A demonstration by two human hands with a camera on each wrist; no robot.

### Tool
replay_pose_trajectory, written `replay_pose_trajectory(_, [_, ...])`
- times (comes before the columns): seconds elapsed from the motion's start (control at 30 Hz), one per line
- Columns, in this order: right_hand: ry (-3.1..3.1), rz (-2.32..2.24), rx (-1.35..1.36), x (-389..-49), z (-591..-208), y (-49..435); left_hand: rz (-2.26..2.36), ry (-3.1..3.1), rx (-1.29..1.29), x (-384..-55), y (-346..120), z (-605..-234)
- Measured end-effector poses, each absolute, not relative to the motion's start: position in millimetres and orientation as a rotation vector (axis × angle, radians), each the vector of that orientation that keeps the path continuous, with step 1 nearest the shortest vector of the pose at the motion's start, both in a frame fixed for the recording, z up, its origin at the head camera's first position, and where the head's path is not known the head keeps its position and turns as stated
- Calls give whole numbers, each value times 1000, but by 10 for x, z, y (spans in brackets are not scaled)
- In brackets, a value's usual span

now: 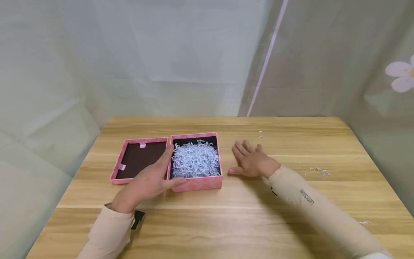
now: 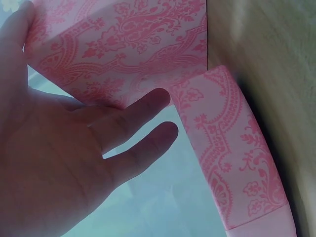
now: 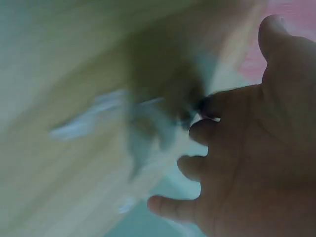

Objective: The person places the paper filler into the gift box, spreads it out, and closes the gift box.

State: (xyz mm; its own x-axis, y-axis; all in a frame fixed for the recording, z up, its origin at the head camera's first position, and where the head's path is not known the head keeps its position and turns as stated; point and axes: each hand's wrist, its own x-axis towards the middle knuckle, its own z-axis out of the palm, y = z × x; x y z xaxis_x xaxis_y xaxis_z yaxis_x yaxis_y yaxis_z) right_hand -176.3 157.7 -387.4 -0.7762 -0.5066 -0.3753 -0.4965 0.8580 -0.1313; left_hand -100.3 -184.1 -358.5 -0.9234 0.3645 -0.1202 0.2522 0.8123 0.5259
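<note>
A pink patterned box (image 1: 203, 183) stands on the table, filled with pale shredded paper (image 1: 195, 158). My left hand (image 1: 150, 183) is at its left side, thumb along the front wall and fingers near the left rim. In the left wrist view, two extended fingers (image 2: 143, 111) show between the box and its pink lid (image 2: 232, 148). That lid lies left of the box in the head view, dark inside facing up. My right hand (image 1: 250, 162), fingers spread, is low over the table right of the box; whether it touches the wood cannot be told.
Small paper shreds lie on the wooden table (image 1: 239, 223), near the back (image 1: 260, 133), at the right (image 1: 320, 171) and by the right sleeve (image 1: 364, 222). Two ribbon tabs (image 1: 142, 145) are inside the lid. Grey fabric (image 1: 194, 61) hangs behind.
</note>
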Motion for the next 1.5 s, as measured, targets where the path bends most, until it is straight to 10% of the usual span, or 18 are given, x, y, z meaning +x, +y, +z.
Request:
replay_pose_trajectory(0.5, [2660, -130, -488, -1177, -3777, 2124, 746, 2805, 498, -1063, -1811, -3549])
replay_pose_trajectory(0.97, [2600, -310, -602, -2396, -3959, 2288, 778, 2782, 531, -1000, -1797, -3708])
replay_pose_trajectory(1.5, [2674, -146, -923, -917, -3989, 2353, 774, 2822, 573, -1037, -1853, -3675])
